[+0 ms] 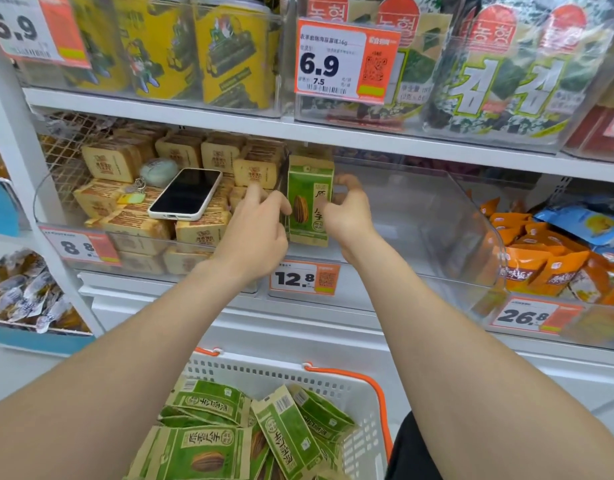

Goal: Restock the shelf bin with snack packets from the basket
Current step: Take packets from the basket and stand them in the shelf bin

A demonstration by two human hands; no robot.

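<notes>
- Standing one green packet (309, 202) upright at the shelf bin's (454, 220) left end; left hand (260, 226) and right hand (347, 213) each pinch a side, grip closed on it;
- early yet, by my judgement; many packets (208, 448) lie in the basket (298, 375) below the bin

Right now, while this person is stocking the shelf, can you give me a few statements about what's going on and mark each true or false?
1. The left hand and the right hand hold one green packet upright in the clear bin. True.
2. The basket holds more green packets. True.
3. The phone lies in the basket. False: it lies on tan packets in the neighbouring bin.
4. The price tag below the held packet reads 6.9. False: it reads 12.8.
</notes>
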